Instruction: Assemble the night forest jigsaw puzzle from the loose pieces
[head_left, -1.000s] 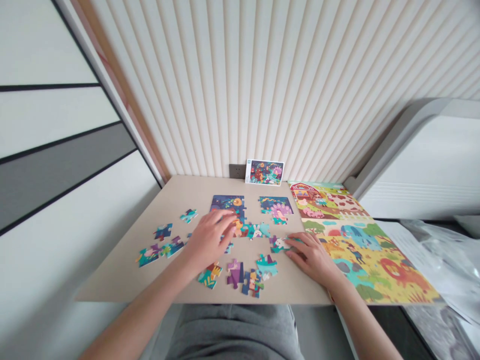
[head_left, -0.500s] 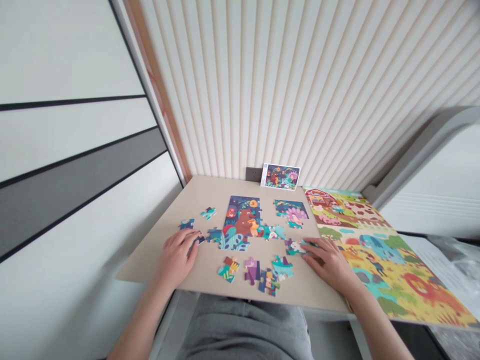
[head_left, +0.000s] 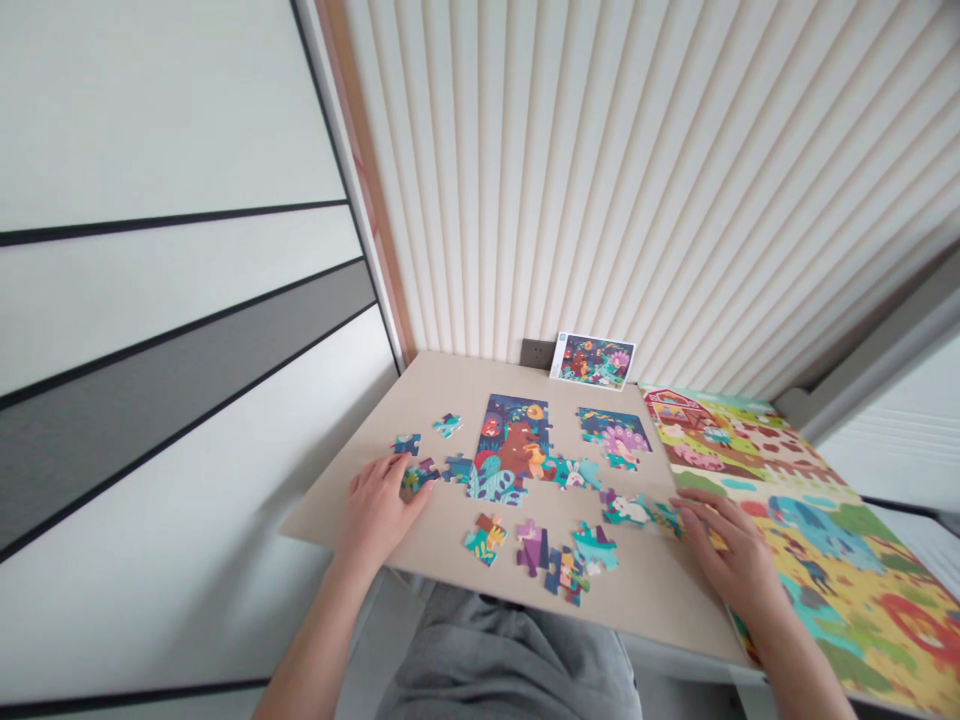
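My left hand (head_left: 376,507) lies on the beige table (head_left: 442,380) near its left front edge, fingers curled over a loose jigsaw piece (head_left: 420,474). Just right of it sits the joined puzzle block with a bear (head_left: 514,448). My right hand (head_left: 731,560) rests flat at the table's right side, fingertips touching a small piece (head_left: 664,517) beside the white-and-teal piece (head_left: 625,508). A second joined block with a pink peacock (head_left: 613,432) lies farther back.
Several loose pieces (head_left: 555,555) lie near the front edge, others (head_left: 448,425) at the left. A reference picture card (head_left: 594,360) leans on the ribbed wall by a socket (head_left: 537,353). A large finished animal puzzle (head_left: 795,510) covers the right. Grey trousers (head_left: 495,660) show below.
My left hand left the bear block and moved left to the loose pieces near the table edge. My right hand slid slightly right. The view swung left.
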